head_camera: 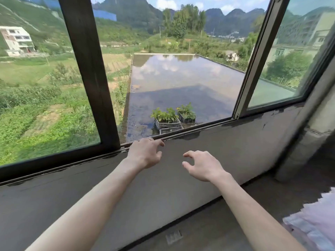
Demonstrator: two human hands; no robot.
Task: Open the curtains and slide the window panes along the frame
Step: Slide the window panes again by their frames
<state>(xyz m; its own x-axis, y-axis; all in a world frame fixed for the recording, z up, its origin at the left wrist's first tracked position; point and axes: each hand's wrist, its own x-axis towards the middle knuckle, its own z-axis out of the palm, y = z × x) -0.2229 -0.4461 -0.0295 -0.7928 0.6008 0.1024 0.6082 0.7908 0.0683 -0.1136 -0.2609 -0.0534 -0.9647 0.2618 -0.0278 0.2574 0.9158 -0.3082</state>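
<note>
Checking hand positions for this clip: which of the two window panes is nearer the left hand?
The dark-framed pane on the left. Its upright edge stands just beside the left hand, whereas the lighter-framed pane is far off to the right.

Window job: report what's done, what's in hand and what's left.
Done: no curtain covers the glass, and the middle stands open between the left pane and right pane. In hand: nothing; the left hand and right hand are empty above the sill. Left: possibly more sliding.
</note>
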